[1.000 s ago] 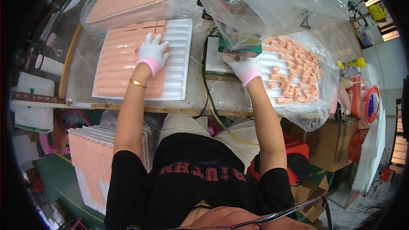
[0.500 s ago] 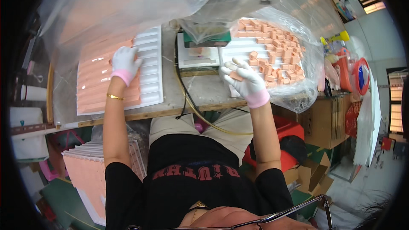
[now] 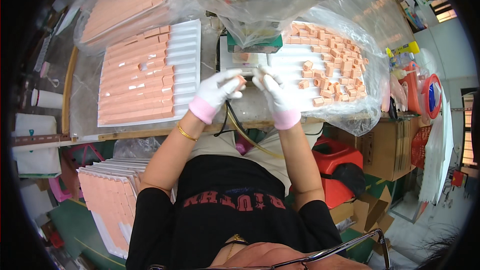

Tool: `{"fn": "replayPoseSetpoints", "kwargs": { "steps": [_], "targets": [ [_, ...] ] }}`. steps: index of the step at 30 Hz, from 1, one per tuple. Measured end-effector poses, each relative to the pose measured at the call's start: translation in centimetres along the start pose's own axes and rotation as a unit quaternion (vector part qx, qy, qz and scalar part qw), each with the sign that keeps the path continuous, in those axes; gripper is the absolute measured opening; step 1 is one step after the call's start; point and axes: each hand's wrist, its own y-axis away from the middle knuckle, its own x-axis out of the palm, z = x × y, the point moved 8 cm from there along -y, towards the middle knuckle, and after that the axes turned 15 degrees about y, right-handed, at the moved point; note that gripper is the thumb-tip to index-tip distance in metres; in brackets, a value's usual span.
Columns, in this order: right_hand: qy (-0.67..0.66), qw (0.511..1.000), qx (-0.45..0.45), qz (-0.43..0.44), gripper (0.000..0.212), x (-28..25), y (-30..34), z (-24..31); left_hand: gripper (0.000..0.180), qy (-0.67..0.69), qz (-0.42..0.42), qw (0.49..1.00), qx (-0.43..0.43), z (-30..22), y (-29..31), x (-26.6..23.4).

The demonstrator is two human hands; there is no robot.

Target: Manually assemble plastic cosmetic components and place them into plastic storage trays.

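Observation:
Both hands wear white gloves with pink cuffs and face each other above the table's front edge. My left hand point(image 3: 218, 91) pinches a small peach-coloured block point(image 3: 241, 83) at its fingertips. A short way to the right, my right hand point(image 3: 278, 96) has its fingers curled in; what they hold, if anything, is hard to make out. To the left lies a white ridged tray point(image 3: 184, 65) with long rows of peach blocks point(image 3: 135, 87), one row showing a small gap. On the right, loose peach blocks point(image 3: 332, 62) lie scattered over another white tray point(image 3: 287, 57).
A green-and-grey device point(image 3: 255, 46) under clear plastic sheeting point(image 3: 270, 0) stands between the trays. Cables hang over the wooden table edge point(image 3: 135, 134). Filled trays point(image 3: 107, 185) lean below left. A red stool point(image 3: 337, 165) and cardboard boxes point(image 3: 385, 145) stand below right.
My left hand has come off the left tray toward the middle and now has a block. My right hand has moved slightly left and turned, its fingers curling. The plastic sheeting has shifted off the left tray.

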Motion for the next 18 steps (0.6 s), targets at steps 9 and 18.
{"fn": "replayPoseSetpoints", "kwargs": {
  "steps": [9,18],
  "targets": [
    [-0.014,0.995,-0.093,-0.025,0.022,1.3,-0.6,1.2,0.037,0.184,0.049,0.98,-0.064,4.3,-0.6,2.6],
    [0.028,0.985,-0.169,0.001,0.019,0.9,-0.1,1.0,0.04,0.258,0.09,0.959,-0.069,5.1,-0.4,3.8]
  ]
}}
